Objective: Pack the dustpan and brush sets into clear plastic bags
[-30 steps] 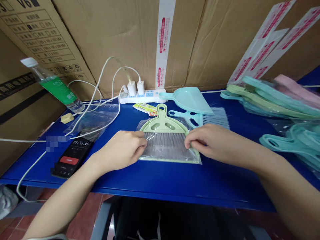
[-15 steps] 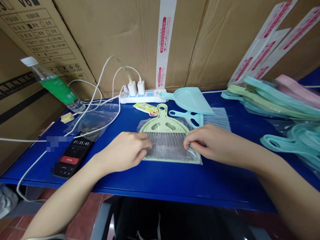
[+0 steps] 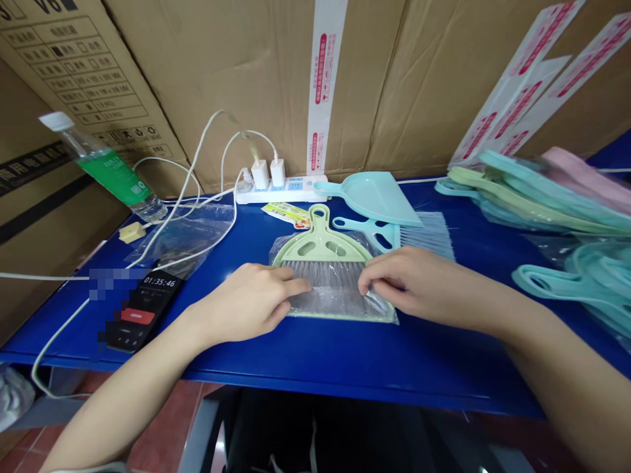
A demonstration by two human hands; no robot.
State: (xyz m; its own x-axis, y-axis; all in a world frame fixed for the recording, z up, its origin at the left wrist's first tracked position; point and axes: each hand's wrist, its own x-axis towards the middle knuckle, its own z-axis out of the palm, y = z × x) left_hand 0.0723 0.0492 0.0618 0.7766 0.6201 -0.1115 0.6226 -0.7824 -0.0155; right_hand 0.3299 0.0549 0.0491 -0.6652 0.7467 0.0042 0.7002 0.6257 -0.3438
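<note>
A light green hand brush [image 3: 320, 244] lies with its matching dustpan inside a clear plastic bag [image 3: 340, 299] on the blue table, handle pointing away from me. At the bag's left side rests my left hand [image 3: 254, 299], its index finger stretched out over the film and its thumb apart below. My right hand [image 3: 401, 279] has its fingers curled and pinched on the film at the right edge of the bag. Just behind lie a light blue dustpan [image 3: 369, 196] and a light blue brush [image 3: 384, 231], both unwrapped.
More bagged dustpans [image 3: 547, 197] in green, blue and pink are piled at the right. A power strip [image 3: 300, 190] with chargers and white cables stands against the cardboard boxes [image 3: 256, 79]. To the left are a leaning water bottle [image 3: 116, 177] and a phone [image 3: 148, 309].
My left index finger has straightened and reached further right over the bag. My right hand has shifted very slightly left. The brush set stays in place.
</note>
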